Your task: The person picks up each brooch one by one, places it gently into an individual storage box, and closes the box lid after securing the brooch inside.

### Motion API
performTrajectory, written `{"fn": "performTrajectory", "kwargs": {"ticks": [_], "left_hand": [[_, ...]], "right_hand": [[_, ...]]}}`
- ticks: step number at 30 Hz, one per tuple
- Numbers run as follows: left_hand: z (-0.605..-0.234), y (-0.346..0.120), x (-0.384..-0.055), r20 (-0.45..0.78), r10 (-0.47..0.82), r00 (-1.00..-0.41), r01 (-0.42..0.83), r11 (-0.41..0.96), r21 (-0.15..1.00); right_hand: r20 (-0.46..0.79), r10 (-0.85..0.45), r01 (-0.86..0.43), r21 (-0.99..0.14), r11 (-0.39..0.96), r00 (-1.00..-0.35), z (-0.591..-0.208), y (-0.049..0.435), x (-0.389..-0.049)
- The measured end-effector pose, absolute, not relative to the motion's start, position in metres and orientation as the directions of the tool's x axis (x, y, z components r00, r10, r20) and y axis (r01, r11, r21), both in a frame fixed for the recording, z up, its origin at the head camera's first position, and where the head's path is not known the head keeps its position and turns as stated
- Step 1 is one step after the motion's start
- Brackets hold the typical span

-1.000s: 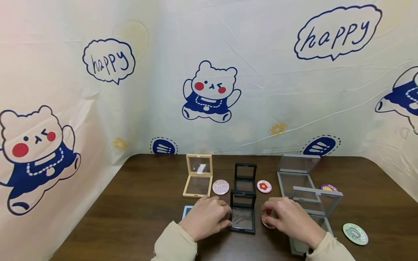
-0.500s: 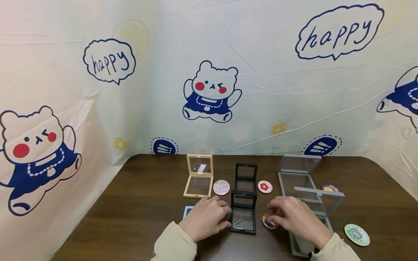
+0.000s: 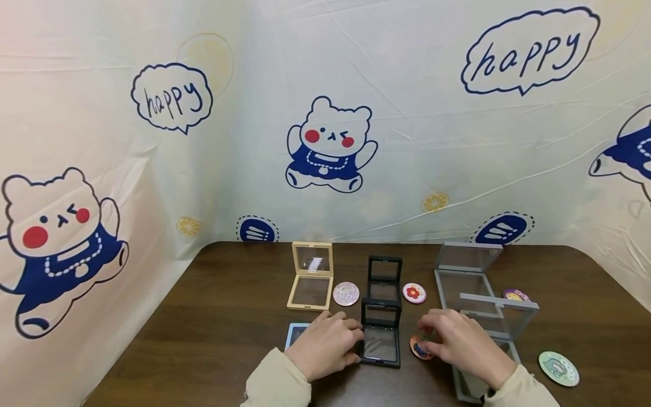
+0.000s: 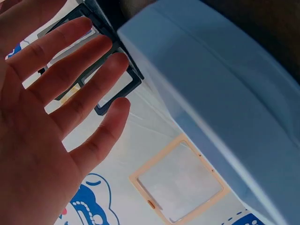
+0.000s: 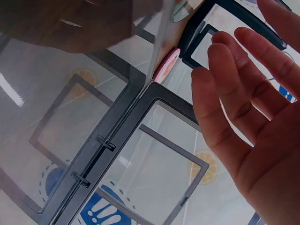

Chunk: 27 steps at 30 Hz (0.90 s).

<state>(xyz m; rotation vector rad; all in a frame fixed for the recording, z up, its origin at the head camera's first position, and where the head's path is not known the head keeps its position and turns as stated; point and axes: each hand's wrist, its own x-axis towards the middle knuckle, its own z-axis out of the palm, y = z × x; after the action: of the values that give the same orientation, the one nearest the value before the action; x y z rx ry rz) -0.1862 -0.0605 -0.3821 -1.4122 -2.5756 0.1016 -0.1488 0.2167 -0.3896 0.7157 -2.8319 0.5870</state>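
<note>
My left hand (image 3: 330, 346) lies at the left edge of the open front black display case (image 3: 380, 343), its fingertips at or touching the rim. In the left wrist view its fingers are spread and fairly straight. Right of that case, a small round orange badge (image 3: 419, 348) lies on the table. My right hand (image 3: 460, 342) hovers over the badge's right side, with fingers and thumb bent loosely and partly hiding it. Whether the fingertips touch the badge cannot be seen. The clear window of the black case holds nothing visible.
Behind stand an open beige case (image 3: 311, 291), a second black case (image 3: 384, 277) and a grey case (image 3: 463, 277). Another grey case (image 3: 508, 322) stands under my right forearm. Badges lie beside them: lilac (image 3: 346, 294), red-flowered (image 3: 414, 293), purple (image 3: 516, 295), green (image 3: 559, 368). A light-blue case (image 3: 295, 332) is half hidden.
My right hand has drawn slightly right from the orange badge, so more of its face shows. My left hand has hardly moved.
</note>
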Motion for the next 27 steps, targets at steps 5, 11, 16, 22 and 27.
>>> {"fn": "performTrajectory", "kwargs": {"ticks": [5,11,16,22,27], "left_hand": [[-0.3836,-0.0596,-0.1861,0.136,0.844,-0.518,0.828,0.535,-0.167],[-0.3843,-0.0584,-0.1857,0.126,0.847,-0.516,0.831,0.531,-0.165],[-0.3847,-0.0589,-0.1848,0.100,0.841,-0.532,0.827,0.542,-0.149],[-0.3858,-0.0601,-0.1848,0.083,0.840,-0.537,0.825,0.543,-0.156],[-0.3865,-0.0588,-0.1836,0.088,0.844,-0.528,0.827,0.536,-0.169]], "right_hand": [[0.261,-0.426,-0.493,-0.307,0.814,-0.866,-0.3908,0.2175,-0.1486],[0.237,-0.424,-0.481,-0.294,0.826,-0.874,-0.3913,0.2185,-0.1482],[0.227,-0.421,-0.471,-0.268,0.840,-0.878,-0.3928,0.2178,-0.1487],[0.210,-0.430,-0.472,-0.230,0.851,-0.878,-0.3938,0.2162,-0.1492],[0.161,-0.431,-0.458,-0.226,0.860,-0.888,-0.3947,0.2152,-0.1477]]}}
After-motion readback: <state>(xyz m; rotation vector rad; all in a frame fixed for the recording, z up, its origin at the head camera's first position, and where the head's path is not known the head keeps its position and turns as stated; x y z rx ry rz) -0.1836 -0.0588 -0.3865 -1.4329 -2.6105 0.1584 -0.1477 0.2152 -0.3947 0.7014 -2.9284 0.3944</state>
